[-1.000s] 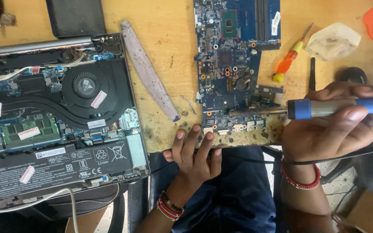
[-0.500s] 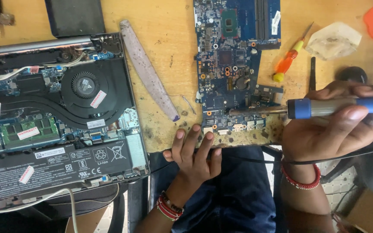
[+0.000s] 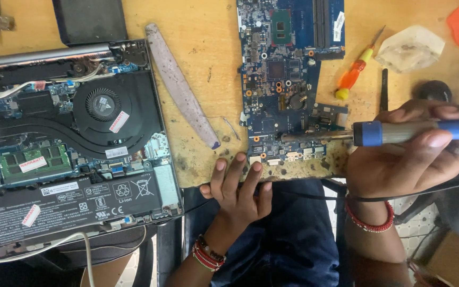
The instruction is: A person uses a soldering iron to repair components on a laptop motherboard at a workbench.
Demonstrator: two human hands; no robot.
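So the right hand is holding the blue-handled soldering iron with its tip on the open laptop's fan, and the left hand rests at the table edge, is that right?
Not quite. In the head view the right hand holds the soldering iron, but its tip is on the loose blue circuit board, not the laptop fan. The left hand does rest at the table edge.

Your right hand grips a blue-handled soldering iron, lying level, its metal tip touching the lower part of the blue motherboard. Your left hand rests at the wooden table edge, fingertips just below the board's bottom edge, holding nothing. Opened laptop sits left, fan and battery exposed. A grey strip lies slanted between laptop and board. An orange-yellow screwdriver lies just right of the board, a clear plastic bag beyond it. Red bead bracelets on both wrists.
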